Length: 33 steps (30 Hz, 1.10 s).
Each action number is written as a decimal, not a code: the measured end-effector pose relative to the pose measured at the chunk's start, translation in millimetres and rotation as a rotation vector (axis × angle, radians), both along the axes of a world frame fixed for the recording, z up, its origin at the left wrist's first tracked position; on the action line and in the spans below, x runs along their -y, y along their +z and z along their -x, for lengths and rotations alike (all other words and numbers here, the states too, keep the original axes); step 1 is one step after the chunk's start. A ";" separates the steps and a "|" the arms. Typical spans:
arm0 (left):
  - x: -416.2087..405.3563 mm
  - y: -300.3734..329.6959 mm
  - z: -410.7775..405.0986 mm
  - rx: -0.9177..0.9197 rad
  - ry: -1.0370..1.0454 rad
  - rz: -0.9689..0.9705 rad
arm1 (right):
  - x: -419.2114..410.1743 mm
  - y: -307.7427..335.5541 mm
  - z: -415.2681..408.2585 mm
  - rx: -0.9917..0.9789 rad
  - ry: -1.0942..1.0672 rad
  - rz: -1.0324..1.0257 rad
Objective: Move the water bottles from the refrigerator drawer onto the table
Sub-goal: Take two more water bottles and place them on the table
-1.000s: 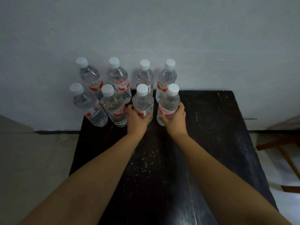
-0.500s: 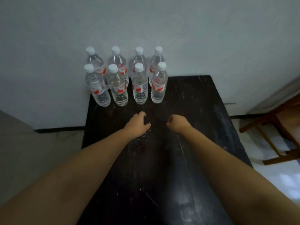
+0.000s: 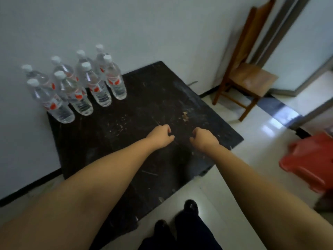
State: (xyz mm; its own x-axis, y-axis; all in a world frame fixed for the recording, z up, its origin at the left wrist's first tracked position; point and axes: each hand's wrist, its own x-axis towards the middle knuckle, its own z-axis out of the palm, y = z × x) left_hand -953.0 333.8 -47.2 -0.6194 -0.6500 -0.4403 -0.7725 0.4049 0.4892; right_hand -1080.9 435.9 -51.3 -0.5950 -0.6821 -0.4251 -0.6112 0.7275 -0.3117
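Note:
Several clear water bottles (image 3: 115, 82) with white caps and red-and-white labels stand upright in two rows at the far left corner of the dark table (image 3: 155, 98), against the white wall. My left hand (image 3: 159, 137) and my right hand (image 3: 204, 139) hover side by side over the table's near right part, well short of the bottles. The fingers of both hands are loosely curled and hold nothing. No refrigerator drawer is in view.
A wooden chair (image 3: 248, 78) stands against the wall to the right of the table. A red plastic stool (image 3: 310, 163) sits on the glossy white floor at the right. My dark shoes (image 3: 191, 206) are below the table's near edge. A doorway frame runs up the far right.
Both hands let go of the two front right bottles and drew back toward me. The view swung right and pulled away, bringing the chair, stool and floor into sight.

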 end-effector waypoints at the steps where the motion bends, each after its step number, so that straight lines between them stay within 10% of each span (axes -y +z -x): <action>1: -12.4 1.1 13.7 -0.005 -0.051 -0.005 | -18.0 1.0 7.8 0.003 -0.048 0.002; 33: -655.8 11.3 231.8 -0.090 -1.086 -0.043 | -711.0 23.5 80.7 -0.073 -1.067 0.053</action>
